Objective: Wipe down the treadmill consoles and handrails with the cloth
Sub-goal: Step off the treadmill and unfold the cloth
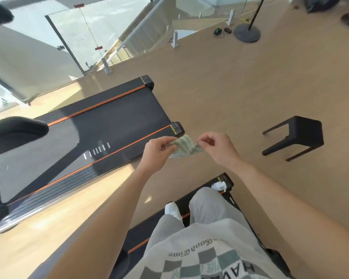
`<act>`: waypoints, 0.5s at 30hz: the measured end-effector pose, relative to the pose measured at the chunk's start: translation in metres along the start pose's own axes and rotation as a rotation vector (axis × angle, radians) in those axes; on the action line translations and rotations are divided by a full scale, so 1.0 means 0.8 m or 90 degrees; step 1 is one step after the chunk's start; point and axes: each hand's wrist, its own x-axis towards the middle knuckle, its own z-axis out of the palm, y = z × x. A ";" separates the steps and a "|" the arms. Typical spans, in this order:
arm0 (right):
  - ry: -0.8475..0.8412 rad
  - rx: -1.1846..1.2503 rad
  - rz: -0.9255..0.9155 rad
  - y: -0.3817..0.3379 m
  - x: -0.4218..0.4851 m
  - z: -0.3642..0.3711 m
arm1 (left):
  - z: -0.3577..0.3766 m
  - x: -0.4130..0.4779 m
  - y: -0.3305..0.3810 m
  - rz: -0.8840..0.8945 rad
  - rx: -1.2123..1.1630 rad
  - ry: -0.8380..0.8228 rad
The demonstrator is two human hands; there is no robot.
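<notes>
Green-white cloth (pixel 184 147) is held up mid-scene between both hands, in front of the rear corner of the left treadmill (pixel 109 121). Left hand (pixel 159 152) grip is curled round the cloth's left edge; right hand (pixel 216 148) grip pinches its right corner, thumb to forefinger. Black stool (pixel 298 135) stands on the floor (pixel 220 87) to the right.

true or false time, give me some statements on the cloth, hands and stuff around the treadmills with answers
Both the left hand and right hand pinch the cloth. True.
The cloth is pressed onto a handrail. False: it hangs in the air between the hands.
A black stool stands on the floor to the person's right. True.
The neighbouring treadmill has blue stripes. False: they are orange.
</notes>
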 end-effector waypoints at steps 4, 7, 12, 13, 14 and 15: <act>0.000 -0.026 0.018 0.002 0.045 -0.003 | -0.006 0.048 -0.013 -0.012 -0.004 -0.016; -0.023 -0.053 0.024 0.001 0.082 0.002 | -0.006 0.083 -0.015 -0.004 -0.052 -0.006; -0.132 -0.009 -0.018 0.015 0.156 0.017 | 0.003 0.148 -0.022 0.052 -0.054 -0.054; -0.146 0.027 -0.032 0.022 0.173 0.020 | 0.008 0.166 -0.026 0.064 -0.040 -0.060; -0.153 0.064 -0.043 0.033 0.192 0.023 | 0.014 0.185 -0.030 0.078 -0.028 -0.066; -0.153 0.088 -0.055 0.047 0.211 0.025 | 0.022 0.204 -0.034 0.088 -0.019 -0.069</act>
